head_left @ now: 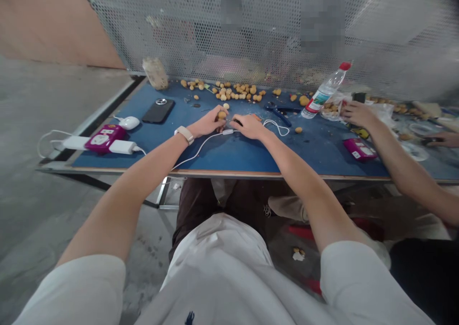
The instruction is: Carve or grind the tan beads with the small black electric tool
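Small round tan fruit (222,115), clamped in the left grip (206,123) above the blue-topped table (251,157); right grip (250,127) just beside, fingers curled together, its hold unclear; close, careful fingerwork suited to something so small.

On the table (244,155), the left hand (204,123) sits just left of the right hand (249,126), with a small fruit (222,115) in the left hand's fingers. Further left lie a phone (158,111), a mouse (129,123) and a power strip (91,143). Loose fruits (224,91) line the far edge, before a mesh screen (251,28). Right of the hands are pliers (278,114), then a bottle (324,93), beside a co-worker's hand (358,114).
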### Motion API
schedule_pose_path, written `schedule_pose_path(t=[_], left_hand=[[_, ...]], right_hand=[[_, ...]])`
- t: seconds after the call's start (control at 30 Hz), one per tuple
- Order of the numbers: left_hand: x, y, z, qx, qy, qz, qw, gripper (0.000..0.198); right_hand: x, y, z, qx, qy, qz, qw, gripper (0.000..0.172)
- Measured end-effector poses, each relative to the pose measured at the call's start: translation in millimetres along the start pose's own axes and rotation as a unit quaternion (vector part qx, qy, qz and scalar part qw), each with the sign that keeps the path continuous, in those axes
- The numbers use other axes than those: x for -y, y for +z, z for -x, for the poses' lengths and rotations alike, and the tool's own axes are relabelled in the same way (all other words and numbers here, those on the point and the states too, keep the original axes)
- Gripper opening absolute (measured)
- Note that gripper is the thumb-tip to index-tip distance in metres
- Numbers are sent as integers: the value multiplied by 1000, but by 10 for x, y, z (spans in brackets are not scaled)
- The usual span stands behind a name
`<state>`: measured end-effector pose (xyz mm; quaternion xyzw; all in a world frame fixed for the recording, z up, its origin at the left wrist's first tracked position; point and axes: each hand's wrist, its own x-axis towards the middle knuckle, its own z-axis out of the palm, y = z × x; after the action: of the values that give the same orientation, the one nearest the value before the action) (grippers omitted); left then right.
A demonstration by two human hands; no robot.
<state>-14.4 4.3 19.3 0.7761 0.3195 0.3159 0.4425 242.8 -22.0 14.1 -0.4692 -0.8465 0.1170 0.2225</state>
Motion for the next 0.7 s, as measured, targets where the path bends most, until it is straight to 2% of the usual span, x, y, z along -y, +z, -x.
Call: schedule_pose_path(t=[0.33, 0.7], left_hand=[[57, -24, -8, 24, 14, -18, 999, 27], [105, -22, -33, 60, 21, -21, 998, 26]], right_hand=[[34, -6, -17, 1, 7, 20, 1000, 55], [26, -14, -15, 3, 2, 29, 1000, 55]])
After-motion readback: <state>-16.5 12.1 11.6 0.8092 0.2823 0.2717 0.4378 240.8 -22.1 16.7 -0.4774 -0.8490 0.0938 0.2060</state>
